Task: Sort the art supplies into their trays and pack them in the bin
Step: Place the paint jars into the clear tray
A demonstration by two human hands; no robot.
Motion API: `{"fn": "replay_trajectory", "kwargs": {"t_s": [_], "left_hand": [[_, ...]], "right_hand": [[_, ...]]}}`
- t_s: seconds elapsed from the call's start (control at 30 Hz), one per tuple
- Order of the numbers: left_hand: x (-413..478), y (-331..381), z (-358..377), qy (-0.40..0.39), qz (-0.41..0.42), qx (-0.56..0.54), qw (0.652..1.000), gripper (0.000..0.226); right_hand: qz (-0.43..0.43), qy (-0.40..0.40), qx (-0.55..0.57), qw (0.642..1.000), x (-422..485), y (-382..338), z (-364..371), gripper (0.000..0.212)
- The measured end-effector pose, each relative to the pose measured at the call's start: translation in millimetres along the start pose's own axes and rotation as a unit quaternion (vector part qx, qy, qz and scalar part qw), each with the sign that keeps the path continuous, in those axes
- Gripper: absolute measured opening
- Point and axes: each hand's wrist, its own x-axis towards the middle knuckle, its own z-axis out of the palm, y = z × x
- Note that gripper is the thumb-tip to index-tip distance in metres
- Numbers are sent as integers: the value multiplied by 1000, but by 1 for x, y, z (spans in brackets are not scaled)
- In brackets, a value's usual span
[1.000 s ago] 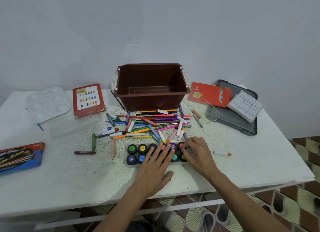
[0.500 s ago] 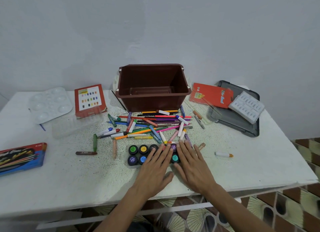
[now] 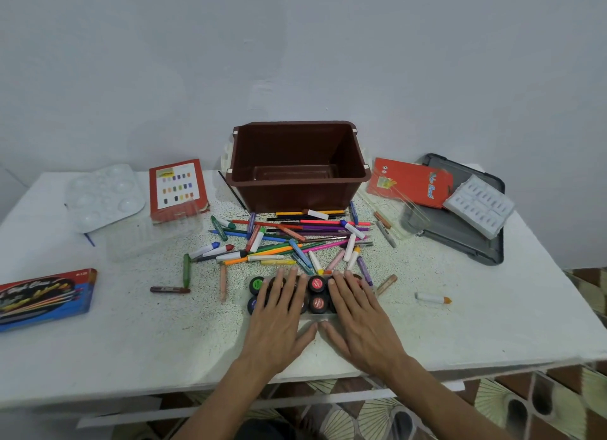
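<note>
Head view shows your paint-pot tray [image 3: 320,315] at the near centre of the desk [image 3: 131,341], a clear tray of small round pots with two red lids showing between your hands. Both hands lie flat and open on top of it, fingers spread, gripping nothing: the left hand [image 3: 279,321] covers the pots on the tray's nine o'clock side, the right hand [image 3: 356,318] those at three o'clock. It looks as though you are seating the pots, so press evenly with your palms rather than your fingertips, and check that each lid sits level before you lift. At twelve o'clock, just beyond your fingertips, lies the loose heap of markers and crayons [image 3: 295,239]; keep the tray from sliding into it. Further at twelve stands the brown bin [image 3: 297,190], open and apparently bare inside. When you carry the tray there, take it by both short ends and hold it flat, since a thin clear tray will likely flex. One stray white crayon [image 3: 433,297] lies at three o'clock, well apart.
</note>
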Motion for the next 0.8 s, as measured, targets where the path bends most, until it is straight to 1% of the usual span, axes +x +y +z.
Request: {"fn": "replay_trajectory", "kwargs": {"t_s": [0.13,0.27,0.5,0.6,0.67,0.8], "left_hand": [[-7,-10,0,-11,-20,-7,1000,83],[-11,-14,-2,-12,-23,-3,1000,80],[-11,-13,-6,-27,-28,-9,999,79],[-9,-12,-9,-30,-32,-13,999,79],[-6,-12,-10,-28,-28,-22,999,77],[9,-5,-28,-59,-53,-43,996,75]], "right_hand": [[-23,5,-5,1000,13,-9,-2,75],[-43,-7,-17,999,19,-14,2,70],[-41,-15,-9,999,19,-14,-1,67],[-48,-29,36,998,20,-9,-7,65],[-44,-33,92,994,19,-3,-10,63],[7,-15,179,984,20,15,-22,66]]}}
